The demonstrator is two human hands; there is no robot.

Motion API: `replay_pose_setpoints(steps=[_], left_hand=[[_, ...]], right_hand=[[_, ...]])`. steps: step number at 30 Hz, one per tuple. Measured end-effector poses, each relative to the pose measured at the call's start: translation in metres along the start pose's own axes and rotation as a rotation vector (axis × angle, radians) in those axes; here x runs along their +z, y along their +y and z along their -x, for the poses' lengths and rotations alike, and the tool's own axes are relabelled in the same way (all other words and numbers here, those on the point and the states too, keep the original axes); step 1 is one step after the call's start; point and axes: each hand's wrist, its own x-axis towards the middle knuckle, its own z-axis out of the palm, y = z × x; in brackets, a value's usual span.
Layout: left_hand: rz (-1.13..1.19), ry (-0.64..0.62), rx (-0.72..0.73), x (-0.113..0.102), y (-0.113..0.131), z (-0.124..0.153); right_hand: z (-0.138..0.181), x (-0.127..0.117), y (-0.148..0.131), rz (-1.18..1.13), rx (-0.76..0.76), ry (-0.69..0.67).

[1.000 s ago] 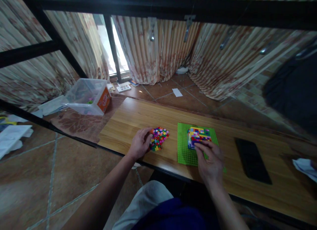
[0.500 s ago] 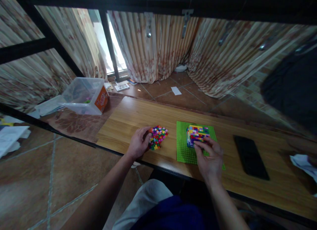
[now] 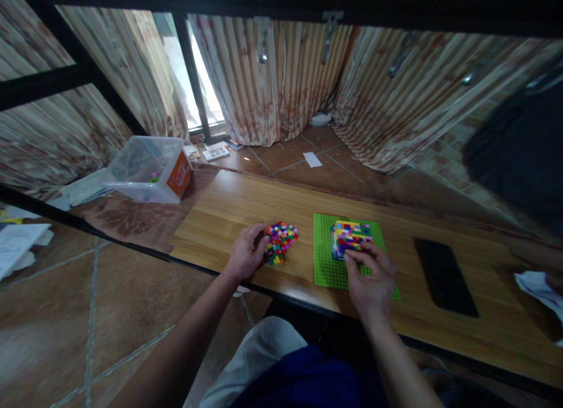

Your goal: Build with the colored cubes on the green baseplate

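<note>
Right now my left hand [image 3: 247, 257] rests on the long wooden desk [image 3: 246, 206], fingers [image 3: 260, 239] curled against the 9 o'clock edge of the loose pile of small multicoloured plastic bricks [image 3: 281, 242]. Can't tell if a brick is pinched; the fingertips are hidden against the pile.

My right hand [image 3: 372, 276] sits at the 6 o'clock side of the multicoloured stacked brick block [image 3: 350, 238], fingers [image 3: 358, 257] half bent and touching its near face and top edge. Looks like pressing or steadying, not a full wrap; whether anything small is held under the tips, can't tell.

The block stands on the flat green studded baseplate [image 3: 328, 261], toward its 12 o'clock half, long axis running roughly 9 to 3 o'clock.

Key relation: the pile lies at 9 o'clock of the baseplate, just beside it, apart from the block. Left hand is the nearer one to the pile; right hand is the nearer one to the block.

Also on the desk: a flat black phone-like slab [image 3: 445, 276] at 3 o'clock, well apart. A clear plastic tub with an orange label [image 3: 152, 170] sits off the desk's 10 o'clock corner.
</note>
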Motion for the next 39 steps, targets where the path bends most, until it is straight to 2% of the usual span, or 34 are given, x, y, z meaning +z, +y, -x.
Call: replay_pose_setpoints(steps=[5,11,16,18,21,24,30,39], left_hand=[[0.008,0.012,0.012,0.001,-0.001,0.001],[0.023,0.016,0.003,0.002,-0.001,0.001],[0.027,0.013,0.003,0.002,0.000,0.002],[0.026,0.013,0.005,0.002,0.000,0.002],[0.034,0.017,0.000,0.004,-0.001,0.002],[0.044,0.020,-0.004,0.004,-0.002,0.003],[0.049,0.014,-0.009,0.003,-0.001,0.003],[0.042,0.009,-0.014,0.003,-0.001,0.003]], right_hand=[[0.003,0.002,0.004,0.023,-0.104,0.040],[0.001,-0.003,0.005,0.080,-0.155,0.028],[0.009,-0.003,-0.020,0.135,-0.235,0.052],[0.019,0.003,-0.038,0.069,-0.246,-0.023],[0.035,0.019,-0.064,-0.046,-0.218,-0.262],[0.045,0.038,-0.079,-0.058,-0.193,-0.379],[0.043,0.057,-0.084,-0.044,-0.191,-0.443],[0.039,0.062,-0.083,-0.049,-0.175,-0.464]])
